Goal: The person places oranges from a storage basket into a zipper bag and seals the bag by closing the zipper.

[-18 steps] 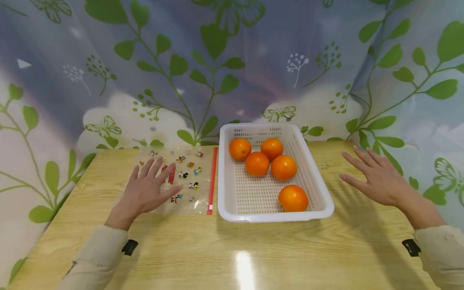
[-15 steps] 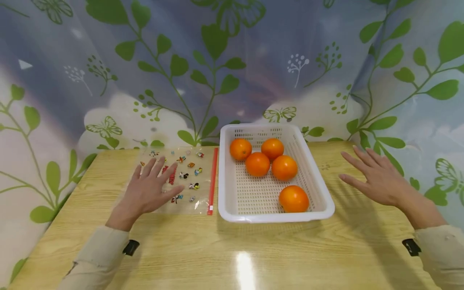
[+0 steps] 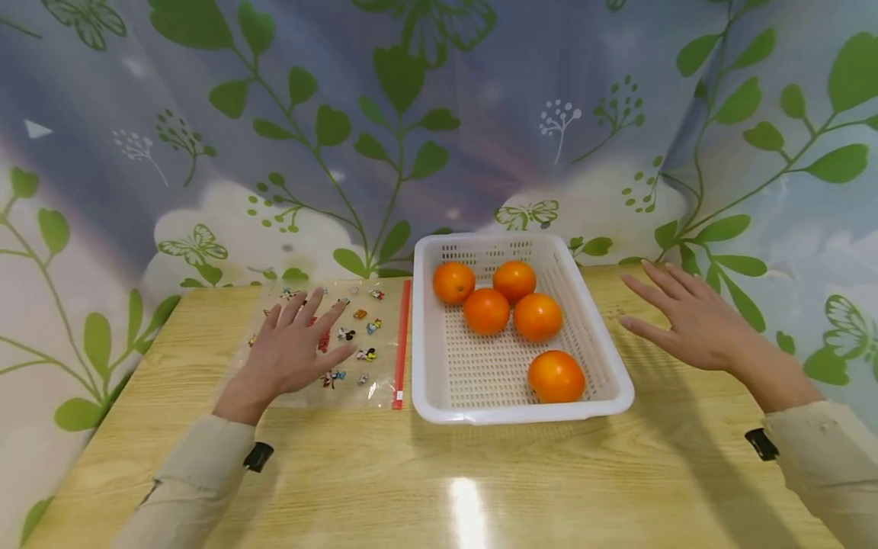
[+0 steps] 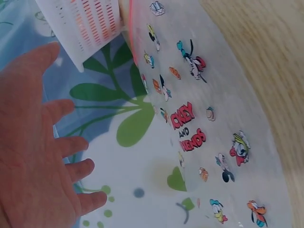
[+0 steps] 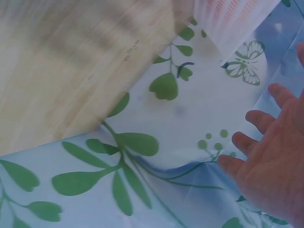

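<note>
A white plastic basket (image 3: 473, 412) stands on the table with several oranges (image 3: 538, 317) in it, one of them apart near the front right corner. To its left lies a clear zip bag (image 3: 384, 374) with a red closure strip and small cartoon prints; the left wrist view shows red lettering on the bag (image 4: 218, 118). My left hand (image 3: 291, 354) hovers over the bag, fingers spread, holding nothing. On the basket's right side my right hand (image 3: 700, 320) is held above the table, its fingers stretched out and likewise holding nothing.
The wooden table (image 3: 357, 473) reaches back to a curtain (image 3: 480, 152) printed with green leaves and butterflies. A black band (image 3: 258, 457) sits at the left sleeve and another black band (image 3: 762, 444) at the right one.
My right hand has shifted left and slightly up, closer to the basket. The left hand has moved slightly right. Basket, oranges and bag stay in place.
</note>
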